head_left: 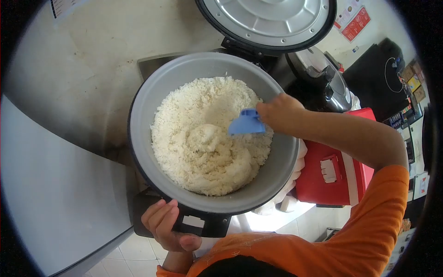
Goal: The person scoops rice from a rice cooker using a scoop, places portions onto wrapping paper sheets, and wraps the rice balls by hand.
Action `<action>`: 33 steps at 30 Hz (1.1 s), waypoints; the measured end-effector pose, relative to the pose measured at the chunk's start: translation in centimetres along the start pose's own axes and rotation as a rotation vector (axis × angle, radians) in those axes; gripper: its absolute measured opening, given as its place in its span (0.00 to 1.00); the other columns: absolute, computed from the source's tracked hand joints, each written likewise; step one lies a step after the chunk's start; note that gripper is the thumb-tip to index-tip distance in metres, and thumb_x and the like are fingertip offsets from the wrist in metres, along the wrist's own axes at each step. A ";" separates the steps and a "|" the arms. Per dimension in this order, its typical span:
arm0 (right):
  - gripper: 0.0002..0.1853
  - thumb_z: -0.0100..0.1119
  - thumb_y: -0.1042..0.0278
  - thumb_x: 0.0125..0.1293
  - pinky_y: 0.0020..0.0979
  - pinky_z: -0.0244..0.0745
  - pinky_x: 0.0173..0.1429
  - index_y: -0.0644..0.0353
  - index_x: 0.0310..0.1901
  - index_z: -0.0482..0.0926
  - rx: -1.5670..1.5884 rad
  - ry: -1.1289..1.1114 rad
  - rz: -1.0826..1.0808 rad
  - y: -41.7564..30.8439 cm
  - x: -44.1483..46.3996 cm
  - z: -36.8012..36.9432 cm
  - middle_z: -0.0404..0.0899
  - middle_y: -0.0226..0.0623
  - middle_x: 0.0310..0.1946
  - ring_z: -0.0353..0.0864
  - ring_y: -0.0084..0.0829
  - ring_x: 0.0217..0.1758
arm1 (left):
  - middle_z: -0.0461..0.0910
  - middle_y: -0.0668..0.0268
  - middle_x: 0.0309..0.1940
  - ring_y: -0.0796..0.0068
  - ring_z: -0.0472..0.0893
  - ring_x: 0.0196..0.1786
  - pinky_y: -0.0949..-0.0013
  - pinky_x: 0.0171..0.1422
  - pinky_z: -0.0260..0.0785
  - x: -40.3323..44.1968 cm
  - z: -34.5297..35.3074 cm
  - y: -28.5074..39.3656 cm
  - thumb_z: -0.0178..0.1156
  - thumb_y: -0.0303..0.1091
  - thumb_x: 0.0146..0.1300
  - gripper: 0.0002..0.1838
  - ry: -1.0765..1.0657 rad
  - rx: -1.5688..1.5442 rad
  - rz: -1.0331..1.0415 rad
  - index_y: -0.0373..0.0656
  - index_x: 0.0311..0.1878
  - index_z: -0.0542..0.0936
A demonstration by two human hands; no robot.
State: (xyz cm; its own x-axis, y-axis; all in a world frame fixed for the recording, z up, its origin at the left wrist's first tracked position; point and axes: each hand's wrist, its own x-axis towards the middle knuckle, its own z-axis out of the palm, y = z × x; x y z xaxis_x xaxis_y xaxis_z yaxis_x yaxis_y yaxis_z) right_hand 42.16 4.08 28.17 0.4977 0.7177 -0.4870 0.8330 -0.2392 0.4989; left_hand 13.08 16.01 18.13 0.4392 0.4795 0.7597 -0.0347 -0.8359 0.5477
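Rice (203, 152) lies heaped inside the grey pot (140, 134). Over the pot's right half, the right hand (282, 113) is closed around the end of a blue scoop (244, 125). At the pot's near rim, the left hand (164, 226) bends its fingers at a black handle (218, 226); whether it grips cannot be told. A raised lid (272, 21) stands beyond the pot.

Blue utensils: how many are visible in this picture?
1: the blue utensil, in the right hand, over the rice in the grey pot. Rice could hide another.
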 end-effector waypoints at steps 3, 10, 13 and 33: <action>0.11 0.53 0.63 0.61 0.36 0.76 0.42 0.60 0.41 0.73 0.095 -0.068 -0.045 -1.8 -0.1 0.5 0.81 0.40 0.32 0.83 0.37 0.39 | 0.75 0.59 0.38 0.61 0.73 0.46 0.58 0.54 0.65 0.0 0.1 -0.1 0.30 0.52 0.67 0.28 0.011 -0.011 0.009 0.37 0.41 0.72; 0.17 0.47 0.55 0.67 0.39 0.76 0.44 0.62 0.43 0.73 0.411 -0.092 -0.167 -5.2 -1.1 -0.5 0.81 0.46 0.31 0.83 0.41 0.37 | 0.76 0.59 0.39 0.61 0.73 0.45 0.58 0.53 0.65 0.3 0.3 -0.1 0.32 0.49 0.66 0.26 0.037 -0.054 0.007 0.36 0.41 0.73; 0.17 0.46 0.56 0.68 0.39 0.77 0.40 0.64 0.43 0.73 0.375 -0.049 -0.207 -5.0 -3.4 -2.6 0.81 0.47 0.29 0.83 0.42 0.34 | 0.76 0.58 0.39 0.60 0.73 0.45 0.58 0.52 0.64 0.6 0.3 -0.1 0.32 0.48 0.66 0.26 0.041 -0.046 0.026 0.36 0.41 0.74; 0.17 0.41 0.60 0.68 0.42 0.73 0.40 0.67 0.44 0.74 0.776 -0.073 -0.328 -3.3 -7.1 -0.8 0.78 0.52 0.30 0.80 0.47 0.34 | 0.73 0.56 0.40 0.61 0.72 0.47 0.62 0.52 0.64 -1.4 0.3 0.9 0.48 0.33 0.64 0.14 0.288 0.002 -0.019 0.33 0.47 0.71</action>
State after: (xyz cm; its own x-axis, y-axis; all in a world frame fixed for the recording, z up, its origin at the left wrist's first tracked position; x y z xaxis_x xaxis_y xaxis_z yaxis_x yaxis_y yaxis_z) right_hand 35.71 0.29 30.51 0.1941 0.7913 -0.5798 0.8546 -0.4266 -0.2962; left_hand 12.71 14.50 17.40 0.1667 0.5512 0.8176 -0.0273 -0.8262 0.5626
